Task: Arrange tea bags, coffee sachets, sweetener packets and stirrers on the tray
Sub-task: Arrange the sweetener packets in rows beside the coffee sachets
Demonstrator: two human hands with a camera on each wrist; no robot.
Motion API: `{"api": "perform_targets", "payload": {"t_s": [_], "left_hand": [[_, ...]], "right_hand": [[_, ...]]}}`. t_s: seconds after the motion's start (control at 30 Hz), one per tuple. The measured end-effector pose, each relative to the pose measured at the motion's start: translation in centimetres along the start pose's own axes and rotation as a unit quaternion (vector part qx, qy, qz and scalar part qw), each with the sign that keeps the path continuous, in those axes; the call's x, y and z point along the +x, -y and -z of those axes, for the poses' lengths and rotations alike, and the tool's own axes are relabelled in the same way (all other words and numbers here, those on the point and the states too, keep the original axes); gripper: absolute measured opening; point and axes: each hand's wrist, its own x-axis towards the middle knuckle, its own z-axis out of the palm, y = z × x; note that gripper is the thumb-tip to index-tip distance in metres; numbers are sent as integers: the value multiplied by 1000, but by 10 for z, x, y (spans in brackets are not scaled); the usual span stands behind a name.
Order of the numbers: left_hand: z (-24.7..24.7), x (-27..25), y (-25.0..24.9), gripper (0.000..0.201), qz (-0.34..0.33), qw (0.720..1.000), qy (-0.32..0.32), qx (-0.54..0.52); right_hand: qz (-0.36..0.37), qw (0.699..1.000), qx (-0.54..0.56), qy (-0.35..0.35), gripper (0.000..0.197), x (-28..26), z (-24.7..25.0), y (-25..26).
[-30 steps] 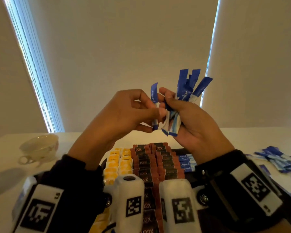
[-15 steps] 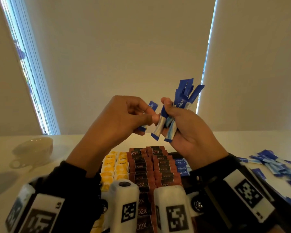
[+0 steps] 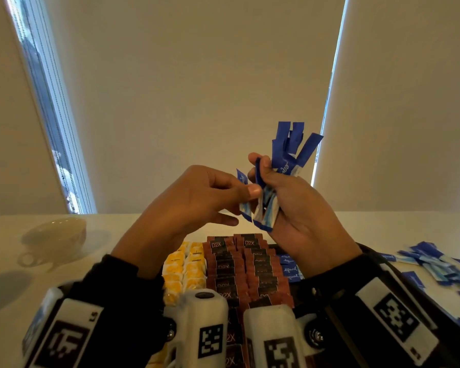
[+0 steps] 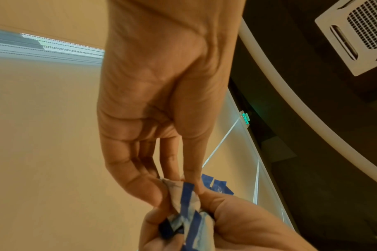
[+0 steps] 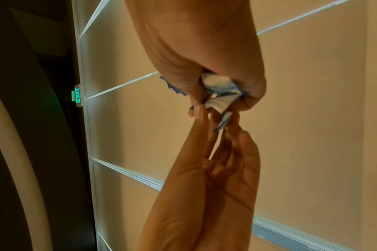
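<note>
Right hand [image 3: 300,208] gripped a fanned bunch of sweetener packets [image 3: 290,150] above the tray [image 3: 298,296]. Left hand [image 3: 197,197] pinched one packet [image 3: 241,177] from that bunch between thumb and fingertips.

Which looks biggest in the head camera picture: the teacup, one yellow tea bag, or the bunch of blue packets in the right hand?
1. Bunch of blue packets, though it is nearer the camera.
2. Teacup.
3. Yellow tea bag.
</note>
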Motion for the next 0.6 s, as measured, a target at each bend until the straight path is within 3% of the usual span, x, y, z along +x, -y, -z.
{"api": "perform_targets", "payload": {"t_s": [0.27, 0.6], "left_hand": [[1, 2, 2, 17, 6, 1000, -15, 4], [6, 3, 7, 19, -59, 986, -129, 87]], "right_hand": [[1, 1000, -10, 22, 25, -3, -3, 0], [23, 986, -154, -50, 18, -5, 0, -3]]}}
